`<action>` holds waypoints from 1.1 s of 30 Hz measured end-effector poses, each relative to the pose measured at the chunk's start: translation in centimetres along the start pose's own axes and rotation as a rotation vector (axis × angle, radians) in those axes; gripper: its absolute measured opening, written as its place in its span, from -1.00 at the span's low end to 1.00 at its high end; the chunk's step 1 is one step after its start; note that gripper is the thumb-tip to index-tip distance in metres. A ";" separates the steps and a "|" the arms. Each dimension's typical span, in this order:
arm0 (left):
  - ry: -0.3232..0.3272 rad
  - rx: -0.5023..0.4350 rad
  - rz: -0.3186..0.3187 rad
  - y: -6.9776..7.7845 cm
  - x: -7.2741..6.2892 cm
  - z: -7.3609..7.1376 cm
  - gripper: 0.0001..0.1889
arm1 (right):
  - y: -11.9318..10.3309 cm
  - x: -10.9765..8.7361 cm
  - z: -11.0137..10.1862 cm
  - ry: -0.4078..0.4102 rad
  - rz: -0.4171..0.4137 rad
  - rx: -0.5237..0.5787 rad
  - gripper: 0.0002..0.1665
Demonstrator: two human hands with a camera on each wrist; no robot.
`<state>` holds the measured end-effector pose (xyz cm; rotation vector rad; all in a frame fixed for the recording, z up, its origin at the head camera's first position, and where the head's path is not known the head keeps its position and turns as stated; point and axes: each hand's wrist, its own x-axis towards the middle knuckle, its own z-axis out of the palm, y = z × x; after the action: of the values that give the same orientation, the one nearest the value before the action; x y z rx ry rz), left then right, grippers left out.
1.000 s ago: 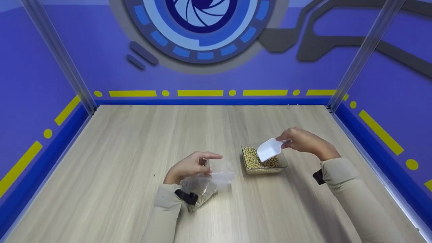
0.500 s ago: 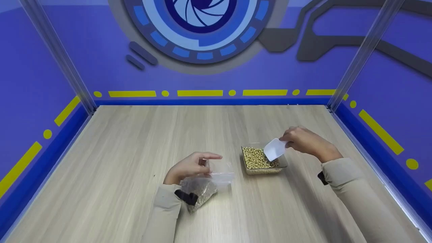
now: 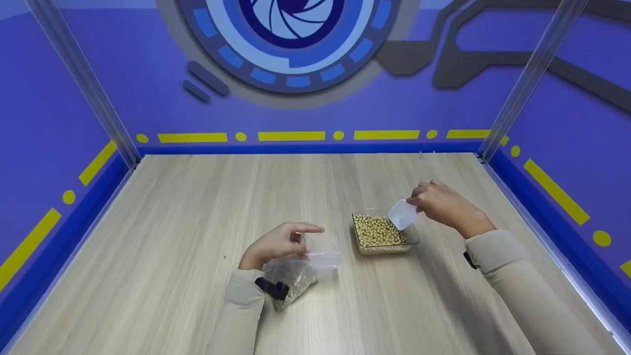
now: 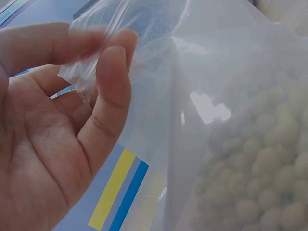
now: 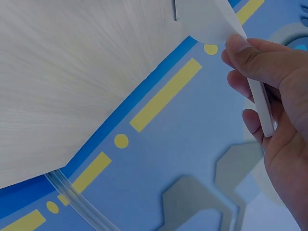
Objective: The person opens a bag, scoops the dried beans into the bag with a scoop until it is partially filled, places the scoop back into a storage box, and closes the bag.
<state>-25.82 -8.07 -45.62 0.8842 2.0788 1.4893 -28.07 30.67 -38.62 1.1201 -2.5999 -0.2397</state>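
Note:
My right hand (image 3: 446,204) grips a white plastic scoop (image 3: 403,215), its handle lying along the palm in the right wrist view. Tilted downward, the scoop sits over the right side of a clear rectangular container (image 3: 387,250) filled with pale yellow beans (image 3: 377,230). To the left, my left hand (image 3: 278,242) pinches the top edge of a clear zip bag (image 3: 325,261) between thumb and index finger. Round pale beans (image 4: 269,192) fill the lower part of that bag, close up in the left wrist view. The left sleeve and a black wrist strap partly cover the bag.
A light wood-grain table (image 3: 197,212) bears the container and the bag. Blue and purple panels (image 3: 305,118) with yellow marks enclose the back and both sides, with clear posts at the corners. A tiny dark speck lies left of the left hand.
My right hand has tipped the scoop further over and drawn it slightly up and right, toward the container's right side. The left hand and the bag have stayed put.

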 end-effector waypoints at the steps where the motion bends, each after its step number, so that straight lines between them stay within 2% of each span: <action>1: 0.000 0.001 0.001 0.0 0.0 0.0 -0.44 | 0.0 0.0 0.0 -0.001 0.001 -0.004 -0.68; 9: 0.013 0.021 0.022 0.1 -0.1 0.1 -0.45 | -0.2 0.5 0.4 -0.016 -0.006 -0.037 -0.72; 19: 0.012 0.036 0.019 0.1 -0.2 0.0 -0.44 | -0.9 1.5 0.5 -0.114 -0.013 -0.055 -0.72; 27: 0.005 0.034 0.017 0.0 -0.2 0.0 -0.42 | -1.0 1.5 0.6 -0.191 0.073 0.110 -0.67; 33: 0.010 0.030 0.005 0.2 -0.3 0.0 -0.43 | -0.8 1.3 0.7 -0.196 0.126 0.230 -0.70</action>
<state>-25.51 -8.24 -45.47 0.8952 2.1129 1.4720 -28.60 29.21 -39.23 1.0445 -2.9199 -0.0223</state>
